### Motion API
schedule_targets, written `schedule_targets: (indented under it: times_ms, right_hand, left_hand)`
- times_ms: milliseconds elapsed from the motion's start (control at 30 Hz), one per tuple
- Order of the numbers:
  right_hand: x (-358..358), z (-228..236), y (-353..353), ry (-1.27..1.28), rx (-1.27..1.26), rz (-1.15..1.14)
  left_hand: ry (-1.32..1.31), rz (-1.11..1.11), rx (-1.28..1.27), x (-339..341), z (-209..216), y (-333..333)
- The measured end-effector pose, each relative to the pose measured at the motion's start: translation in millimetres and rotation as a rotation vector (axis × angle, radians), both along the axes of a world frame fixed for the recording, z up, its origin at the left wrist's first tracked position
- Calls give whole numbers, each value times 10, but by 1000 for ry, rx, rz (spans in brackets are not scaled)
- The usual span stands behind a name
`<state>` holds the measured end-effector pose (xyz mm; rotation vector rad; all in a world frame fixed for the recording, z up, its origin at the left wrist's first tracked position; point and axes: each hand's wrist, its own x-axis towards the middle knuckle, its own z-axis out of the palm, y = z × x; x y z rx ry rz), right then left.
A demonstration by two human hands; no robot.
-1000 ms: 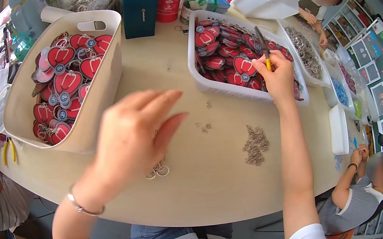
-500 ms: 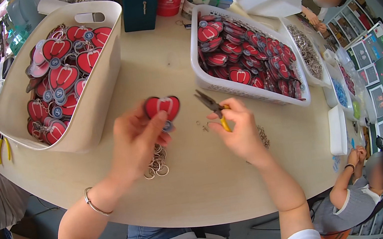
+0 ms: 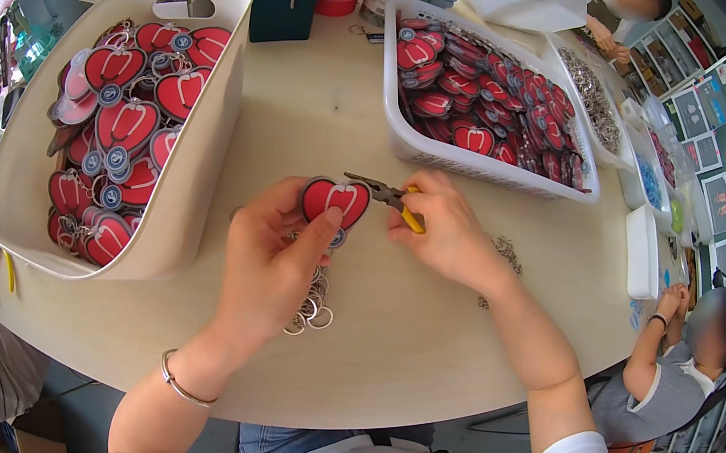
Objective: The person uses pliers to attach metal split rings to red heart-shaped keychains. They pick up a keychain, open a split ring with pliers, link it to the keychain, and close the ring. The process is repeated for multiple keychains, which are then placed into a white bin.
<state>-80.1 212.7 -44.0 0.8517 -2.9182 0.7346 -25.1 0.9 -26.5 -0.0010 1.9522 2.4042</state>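
Note:
A red heart-shaped keychain charm (image 3: 332, 203) with a small round grey-blue tag is pinched in my left hand (image 3: 259, 263), thumb across its front. My right hand (image 3: 446, 232) grips yellow-handled pliers (image 3: 389, 195). Their dark jaws reach the upper right edge of the heart; whether they touch it, or hold a small ring, I cannot make out. Metal key rings (image 3: 315, 309) lie in a heap below my left hand, partly covered by it. Behind my right wrist a little pile of small metal rings (image 3: 508, 252) shows on the table.
A deep cream tub (image 3: 210, 175) of heart keychains stands at the left. At the right sits a white basket (image 3: 509, 181) full of more hearts, beside a tray of metal parts (image 3: 588, 93). Yellow-handled pliers (image 3: 9, 270) lie left. Other people work around the table.
My hands have come together: the pliers' jaws, earlier apart from the heart, are now at its upper right edge. The heart has shifted slightly right. The whole view has also moved a little.

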Motion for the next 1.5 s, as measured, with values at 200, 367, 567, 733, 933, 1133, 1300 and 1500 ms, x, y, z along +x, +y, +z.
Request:
schedule_targets:
  times_ms: [200,367,567,733,933,1133,1300,1500]
  right_hand:
    - [203,267,-11,-244,-436,-80]
    - [332,492,-110,-501,-807,-49]
    - [318,472,-128,-500,-776,-19]
    - [313,470,-142,-537,-767,-31]
    - [456,390,-236,-319,-733,-69]
    - [471,504,-244,11,-486,37]
    - [545,426,-311,238,-420,-15]
    - [501,366,-360,113,-570,-57]
  left_hand:
    - [60,17,-93,71,-31,67]
    - [148,-13,-263,159,39,126]
    - [342,26,-465,187,68,181]
    - [684,146,-683,145,-42,174]
    - [860,239,-862,138,-79,170]
    - [1024,319,-911,126,-68,121]
    - [919,267,-798,124,-33,137]
    - [829,249,-694,71,49,16]
